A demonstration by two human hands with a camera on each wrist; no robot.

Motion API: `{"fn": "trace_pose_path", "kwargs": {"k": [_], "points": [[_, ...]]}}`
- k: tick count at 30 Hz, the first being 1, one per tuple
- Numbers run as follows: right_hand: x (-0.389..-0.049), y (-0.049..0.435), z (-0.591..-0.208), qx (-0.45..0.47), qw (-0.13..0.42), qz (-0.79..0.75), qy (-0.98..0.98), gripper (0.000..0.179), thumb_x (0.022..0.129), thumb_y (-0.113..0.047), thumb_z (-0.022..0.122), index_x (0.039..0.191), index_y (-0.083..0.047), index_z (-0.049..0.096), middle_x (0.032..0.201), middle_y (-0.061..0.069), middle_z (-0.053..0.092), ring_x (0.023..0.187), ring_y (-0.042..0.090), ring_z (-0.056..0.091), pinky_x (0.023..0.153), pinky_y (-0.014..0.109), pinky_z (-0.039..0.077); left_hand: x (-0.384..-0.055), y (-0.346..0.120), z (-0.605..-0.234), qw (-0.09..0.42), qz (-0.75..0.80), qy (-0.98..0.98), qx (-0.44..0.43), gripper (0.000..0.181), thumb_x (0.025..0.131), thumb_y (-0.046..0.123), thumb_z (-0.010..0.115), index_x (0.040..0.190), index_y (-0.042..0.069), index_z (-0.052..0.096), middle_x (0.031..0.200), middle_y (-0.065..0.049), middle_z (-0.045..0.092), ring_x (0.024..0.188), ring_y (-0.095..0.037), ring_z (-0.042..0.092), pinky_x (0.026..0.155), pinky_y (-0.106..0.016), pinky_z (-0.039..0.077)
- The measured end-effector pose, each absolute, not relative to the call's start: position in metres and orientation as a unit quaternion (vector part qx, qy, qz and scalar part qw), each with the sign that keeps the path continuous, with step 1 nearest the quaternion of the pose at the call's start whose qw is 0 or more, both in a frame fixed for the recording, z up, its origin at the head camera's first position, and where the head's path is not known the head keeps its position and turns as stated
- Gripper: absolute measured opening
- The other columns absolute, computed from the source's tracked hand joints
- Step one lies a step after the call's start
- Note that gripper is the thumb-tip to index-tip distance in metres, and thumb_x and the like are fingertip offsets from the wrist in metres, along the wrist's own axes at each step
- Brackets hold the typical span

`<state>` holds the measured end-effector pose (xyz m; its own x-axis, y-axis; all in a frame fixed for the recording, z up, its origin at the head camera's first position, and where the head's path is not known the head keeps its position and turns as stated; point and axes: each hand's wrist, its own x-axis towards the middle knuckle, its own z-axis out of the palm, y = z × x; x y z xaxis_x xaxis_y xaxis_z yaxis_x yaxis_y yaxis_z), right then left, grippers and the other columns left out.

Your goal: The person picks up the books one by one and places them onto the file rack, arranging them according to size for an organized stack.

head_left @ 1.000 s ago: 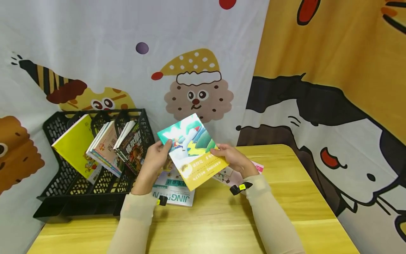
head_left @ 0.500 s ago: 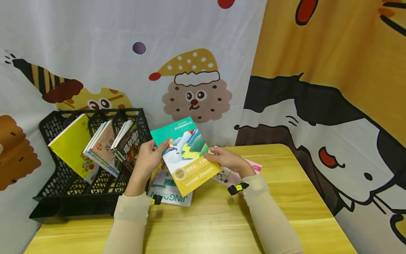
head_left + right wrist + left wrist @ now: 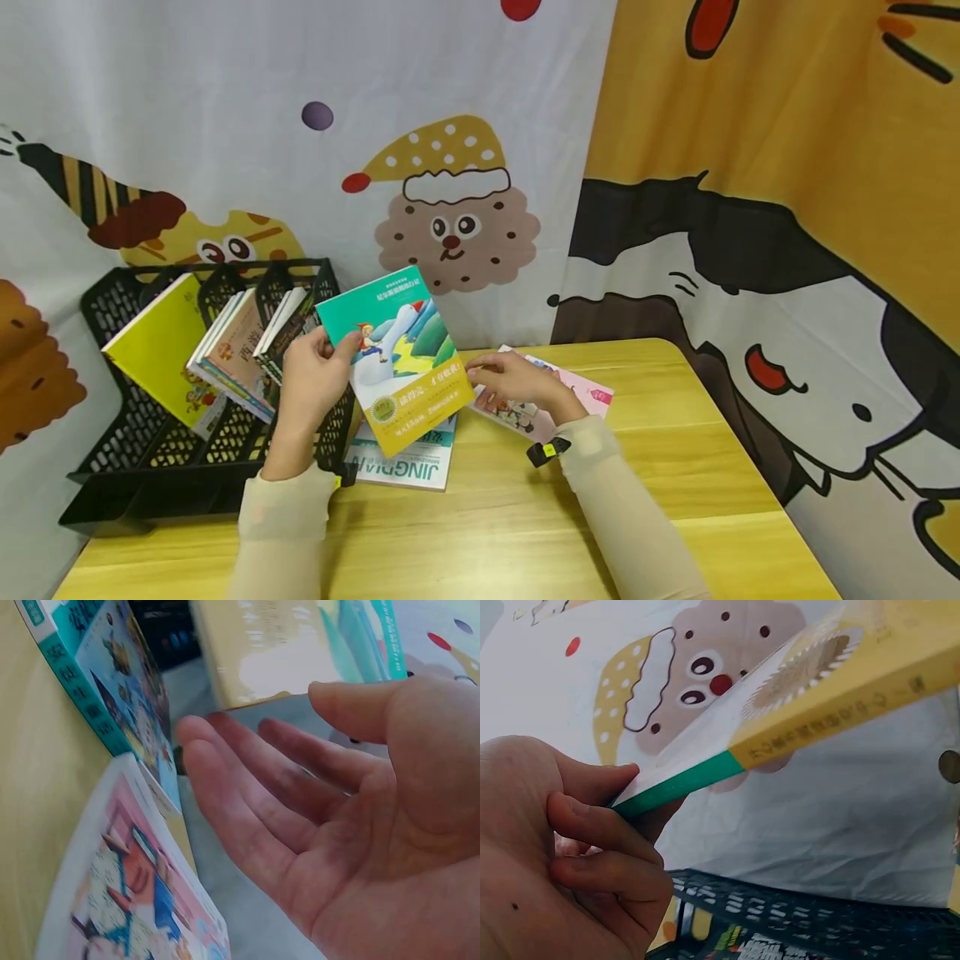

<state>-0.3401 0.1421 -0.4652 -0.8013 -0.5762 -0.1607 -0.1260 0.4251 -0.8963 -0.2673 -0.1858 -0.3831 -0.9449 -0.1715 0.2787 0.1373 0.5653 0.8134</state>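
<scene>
A green and yellow picture book [image 3: 405,358] hangs tilted above the table, its cover facing up. My left hand [image 3: 311,375] pinches its left edge between thumb and fingers; the left wrist view shows the book's spine [image 3: 825,720] running out from that grip. At the lower right corner of the book is my right hand [image 3: 517,383], fingers loosely bent and parted, holding nothing. In the right wrist view its thumb and fingers [image 3: 255,795] stand apart below the book's edge. A pink book [image 3: 588,392] lies on the table under the right hand.
A black file rack [image 3: 150,492] stands at the left with a yellow book [image 3: 161,350] and several thinner books [image 3: 236,350] leaning in its slots. A white and teal book [image 3: 405,468] lies on the wooden table [image 3: 487,533]. A cartoon curtain [image 3: 450,75] hangs behind.
The book has moved left toward the rack in my left hand, and its cover has tilted more into view. My right hand has let go of its right edge.
</scene>
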Motion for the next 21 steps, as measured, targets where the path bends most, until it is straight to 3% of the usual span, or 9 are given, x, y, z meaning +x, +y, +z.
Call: {"fn": "trace_pose_path", "kwargs": {"k": [7, 13, 17, 19, 21], "points": [[-0.334, 0.123, -0.470, -0.208, 0.256, -0.499, 0.802, 0.057, 0.116, -0.040, 0.058, 0.160, -0.004, 0.055, 0.134, 0.024, 0.075, 0.108, 0.042, 0.080, 0.090, 0.050, 0.067, -0.260, -0.197, -0.375, 0.187, -0.457, -0.870, 0.020, 0.040, 0.111, 0.041, 0.068, 0.117, 0.003, 0.077, 0.063, 0.001, 0.059, 0.046, -0.013, 0.042, 0.044, -0.030, 0.036], [-0.325, 0.103, -0.476, -0.226, 0.266, -0.494, 0.796, 0.041, 0.118, -0.036, 0.055, 0.142, -0.006, 0.069, 0.132, 0.022, 0.075, 0.105, 0.041, 0.080, 0.088, 0.052, 0.067, -0.249, -0.211, -0.368, 0.194, -0.451, -0.870, 0.037, 0.044, 0.111, 0.044, 0.067, 0.119, 0.003, 0.077, 0.074, -0.010, 0.071, 0.049, -0.010, 0.048, 0.045, -0.029, 0.038], [-0.317, 0.087, -0.479, -0.231, 0.282, -0.495, 0.789, 0.040, 0.117, -0.034, 0.055, 0.139, -0.005, 0.071, 0.128, 0.020, 0.076, 0.099, 0.038, 0.079, 0.081, 0.049, 0.068, -0.240, -0.225, -0.365, 0.198, -0.452, -0.867, 0.067, 0.046, 0.111, 0.046, 0.066, 0.124, 0.004, 0.077, 0.090, -0.014, 0.078, 0.058, -0.006, 0.057, 0.046, -0.029, 0.037], [-0.313, 0.077, -0.482, -0.236, 0.292, -0.499, 0.781, 0.041, 0.117, -0.033, 0.056, 0.142, -0.004, 0.070, 0.127, 0.020, 0.076, 0.096, 0.037, 0.080, 0.077, 0.048, 0.068, -0.237, -0.234, -0.363, 0.199, -0.460, -0.861, 0.081, 0.046, 0.111, 0.045, 0.066, 0.129, 0.005, 0.077, 0.094, -0.010, 0.079, 0.063, -0.004, 0.061, 0.047, -0.029, 0.039], [-0.310, 0.067, -0.484, -0.245, 0.296, -0.496, 0.778, 0.042, 0.116, -0.032, 0.057, 0.145, -0.004, 0.069, 0.128, 0.017, 0.077, 0.092, 0.036, 0.081, 0.075, 0.047, 0.069, -0.234, -0.244, -0.361, 0.194, -0.474, -0.853, 0.102, 0.046, 0.111, 0.046, 0.066, 0.134, 0.007, 0.076, 0.095, 0.001, 0.079, 0.067, -0.001, 0.065, 0.050, -0.025, 0.044]]}}
